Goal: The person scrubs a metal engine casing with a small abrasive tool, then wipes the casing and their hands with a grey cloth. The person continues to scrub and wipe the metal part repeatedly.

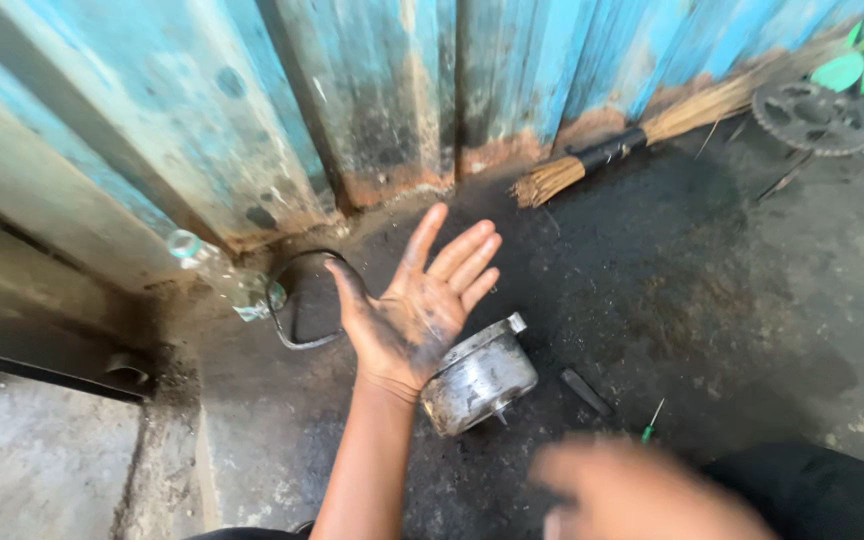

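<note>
Oily floor bears a metal housing (479, 378) just beside the left hand (414, 310); its grip splayed, empty; right hand (642, 492) blurred, grip unclear

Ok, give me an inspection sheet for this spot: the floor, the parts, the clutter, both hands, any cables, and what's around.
Surface: concrete floor, black with oily grime.
Job's things: round grey metal housing lying on the floor by the left wrist.
Clutter: straw broom, toothed sprocket, green-handled tool, dark flat strip, clear plastic bottle.
Grippers: left hand open, palm up, greasy, empty; right hand blurred, state unclear.
Cables: black looped wire.
Surroundings: blue corrugated metal wall, rusted at the base.
</note>
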